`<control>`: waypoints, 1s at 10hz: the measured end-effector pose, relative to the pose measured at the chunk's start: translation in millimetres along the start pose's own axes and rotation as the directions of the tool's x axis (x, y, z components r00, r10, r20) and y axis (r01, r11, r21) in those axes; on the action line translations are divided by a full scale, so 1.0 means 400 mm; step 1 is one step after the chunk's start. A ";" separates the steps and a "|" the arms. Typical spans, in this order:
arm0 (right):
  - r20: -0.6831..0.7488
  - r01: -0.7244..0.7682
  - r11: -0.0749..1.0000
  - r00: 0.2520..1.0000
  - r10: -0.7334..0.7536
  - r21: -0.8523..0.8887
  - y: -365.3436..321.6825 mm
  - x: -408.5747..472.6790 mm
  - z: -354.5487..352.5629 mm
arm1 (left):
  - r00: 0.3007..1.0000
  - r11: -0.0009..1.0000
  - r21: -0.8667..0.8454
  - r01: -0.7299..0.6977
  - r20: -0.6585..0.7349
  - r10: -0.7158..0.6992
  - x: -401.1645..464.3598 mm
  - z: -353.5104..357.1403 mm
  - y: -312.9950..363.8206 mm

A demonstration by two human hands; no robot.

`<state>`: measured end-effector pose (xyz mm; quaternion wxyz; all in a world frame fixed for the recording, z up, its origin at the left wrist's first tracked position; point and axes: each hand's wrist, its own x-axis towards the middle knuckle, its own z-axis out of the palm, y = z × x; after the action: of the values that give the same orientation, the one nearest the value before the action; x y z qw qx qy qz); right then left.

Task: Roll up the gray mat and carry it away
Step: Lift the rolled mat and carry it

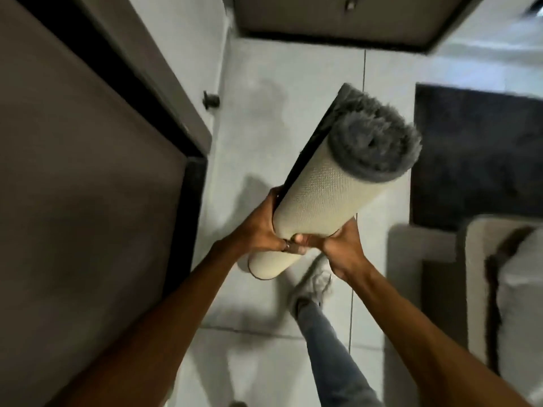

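Note:
The gray mat (pixel 326 186) is rolled into a thick tube, its beige woven backing outward and shaggy gray pile showing at the upper end. It hangs tilted above the floor, upper end to the right. My left hand (pixel 258 227) grips the roll from its left side. My right hand (pixel 342 245) grips it from the right, fingers wrapped under the roll. The roll's lower end pokes out below both hands.
A dark door (pixel 88 201) with a black frame stands close on the left, a doorstop (pixel 211 99) on the wall beyond. A dark rug (pixel 470 160) lies on the light tiled floor at right, with a beige sofa (pixel 499 289) nearer. My shoe (pixel 313 286) steps forward.

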<state>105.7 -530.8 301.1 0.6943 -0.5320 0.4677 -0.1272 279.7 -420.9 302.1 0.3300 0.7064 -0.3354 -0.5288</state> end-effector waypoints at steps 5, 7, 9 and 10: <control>0.501 0.506 0.821 0.800 -0.331 -0.264 -0.811 0.972 0.164 | 0.793 0.975 -0.187 -0.120 -0.609 -0.019 0.741 -0.645 0.385; 0.538 0.423 0.838 0.820 -0.193 -0.344 -0.769 1.363 0.310 | 0.747 0.971 -0.238 -0.007 -0.647 -0.153 1.015 -0.836 0.271; 0.579 0.429 0.844 0.794 -0.184 -0.321 -0.817 1.586 0.483 | 0.797 0.971 -0.195 0.138 -0.560 -0.226 1.181 -1.011 0.223; 0.519 0.257 0.870 0.855 -0.001 -0.421 -0.864 1.692 0.562 | 0.764 0.946 -0.282 0.161 -0.571 -0.301 1.218 -1.088 0.235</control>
<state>751.9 -986.7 248.5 0.6291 -0.7313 0.2489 0.0869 794.6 -825.7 220.4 0.4266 0.8342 -0.0622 -0.3440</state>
